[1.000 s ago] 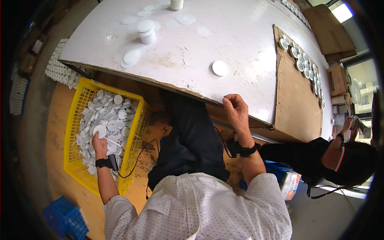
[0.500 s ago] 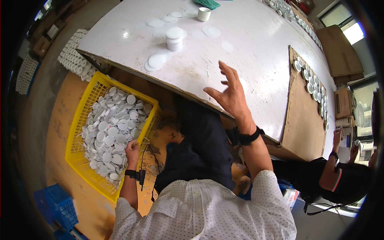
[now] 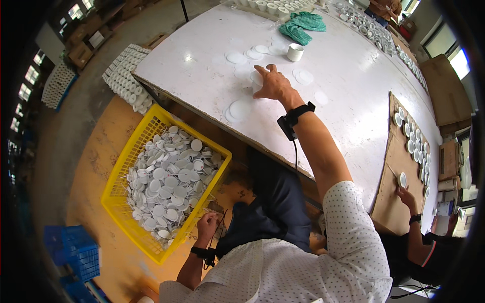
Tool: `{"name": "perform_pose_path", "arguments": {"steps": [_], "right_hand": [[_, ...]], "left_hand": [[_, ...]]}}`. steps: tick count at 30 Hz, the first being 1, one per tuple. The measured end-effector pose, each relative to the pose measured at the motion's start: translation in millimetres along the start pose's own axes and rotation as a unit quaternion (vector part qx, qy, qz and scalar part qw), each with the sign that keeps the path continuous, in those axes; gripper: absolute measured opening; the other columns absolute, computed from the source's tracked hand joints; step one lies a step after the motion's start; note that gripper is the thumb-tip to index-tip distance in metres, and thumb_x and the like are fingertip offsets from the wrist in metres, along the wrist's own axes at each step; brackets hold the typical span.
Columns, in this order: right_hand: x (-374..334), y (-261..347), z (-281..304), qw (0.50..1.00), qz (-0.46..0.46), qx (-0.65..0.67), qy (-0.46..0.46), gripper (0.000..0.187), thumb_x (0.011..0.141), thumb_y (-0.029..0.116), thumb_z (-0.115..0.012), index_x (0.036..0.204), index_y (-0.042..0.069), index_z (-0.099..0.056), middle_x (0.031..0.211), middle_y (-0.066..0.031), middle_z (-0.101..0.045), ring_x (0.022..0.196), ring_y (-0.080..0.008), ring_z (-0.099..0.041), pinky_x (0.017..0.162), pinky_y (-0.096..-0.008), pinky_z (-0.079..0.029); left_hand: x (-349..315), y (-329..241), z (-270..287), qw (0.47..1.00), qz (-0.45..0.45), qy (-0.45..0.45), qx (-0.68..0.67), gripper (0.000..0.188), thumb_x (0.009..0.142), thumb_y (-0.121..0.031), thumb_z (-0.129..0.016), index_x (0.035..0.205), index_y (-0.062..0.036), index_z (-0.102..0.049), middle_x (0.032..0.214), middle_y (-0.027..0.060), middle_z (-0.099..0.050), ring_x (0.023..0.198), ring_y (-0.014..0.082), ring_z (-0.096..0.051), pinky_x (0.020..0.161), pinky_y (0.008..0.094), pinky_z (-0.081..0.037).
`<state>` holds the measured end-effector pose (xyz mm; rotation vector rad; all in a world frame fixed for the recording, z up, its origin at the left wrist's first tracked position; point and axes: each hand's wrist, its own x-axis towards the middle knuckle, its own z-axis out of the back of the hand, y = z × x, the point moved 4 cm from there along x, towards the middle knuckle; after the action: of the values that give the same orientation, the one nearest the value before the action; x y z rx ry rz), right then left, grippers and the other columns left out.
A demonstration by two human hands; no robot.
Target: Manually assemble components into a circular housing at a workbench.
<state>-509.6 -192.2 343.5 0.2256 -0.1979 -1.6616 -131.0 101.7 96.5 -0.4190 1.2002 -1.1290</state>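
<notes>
On the white table (image 3: 353,81), my right hand (image 3: 275,85) curls its thumb and fingers round a short white cylinder (image 3: 255,80), mostly hidden by the hand. Thin white discs (image 3: 238,109) lie flat on the tabletop near it, some overlapping. Beyond the hand stands a small white cup-shaped piece (image 3: 295,52). Low at my left, my left hand (image 3: 206,225) is closed beside the right rim of a yellow plastic basket (image 3: 115,188); what it holds, if anything, cannot be made out. Inside the basket is a heap of round white parts (image 3: 172,182) with thin wires.
A green cloth (image 3: 303,26) lies at the far side of the table. Cardboard (image 3: 391,177) at the right carries round white parts; a co-worker's hand (image 3: 405,197) holds one there. White pieces (image 3: 129,76) stand stacked beyond the basket. Blue crates (image 3: 78,252) sit at lower left.
My right hand has moved from the air above the table's near edge to the white cylinder and closed round it. The view has shifted left. My left hand stays low beside the basket.
</notes>
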Motion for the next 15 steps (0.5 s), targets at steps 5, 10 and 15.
{"name": "perform_pose_path", "arguments": {"steps": [5,10,15], "right_hand": [[5,-1,-11,0.999,0.003,0.045,-0.016,0.078,0.061,0.024,-0.073,0.131,0.019,-0.04,0.124,-0.0173,-0.041,0.102,-0.0361,-0.055,0.087,-0.0397,-0.048],[5,-1,-17,0.999,0.015,0.032,-0.025,0.07,0.066,0.014,-0.068,0.13,0.018,-0.039,0.121,-0.0168,-0.043,0.1,-0.0361,-0.055,0.086,-0.0388,-0.048],[3,-3,-19,0.997,0.032,0.045,-0.045,0.07,0.066,0.015,-0.069,0.129,0.018,-0.039,0.119,-0.0174,-0.044,0.099,-0.037,-0.055,0.086,-0.0392,-0.047]], "left_hand": [[7,-1,0,1.0,-0.023,-0.012,0.001,0.016,0.083,-0.008,-0.056,0.097,-0.0012,-0.062,0.094,0.0113,-0.066,0.084,0.0211,-0.064,0.073,0.0305,-0.049],[13,-14,-8,0.997,-0.058,0.005,0.051,0.018,0.084,-0.009,-0.056,0.098,-0.001,-0.062,0.098,0.0127,-0.065,0.085,0.0203,-0.064,0.072,0.0305,-0.049],[12,-21,-13,0.997,-0.073,0.01,0.006,0.018,0.083,-0.01,-0.057,0.097,-0.0003,-0.063,0.107,0.0136,-0.063,0.083,0.0194,-0.064,0.071,0.0302,-0.049]]}}
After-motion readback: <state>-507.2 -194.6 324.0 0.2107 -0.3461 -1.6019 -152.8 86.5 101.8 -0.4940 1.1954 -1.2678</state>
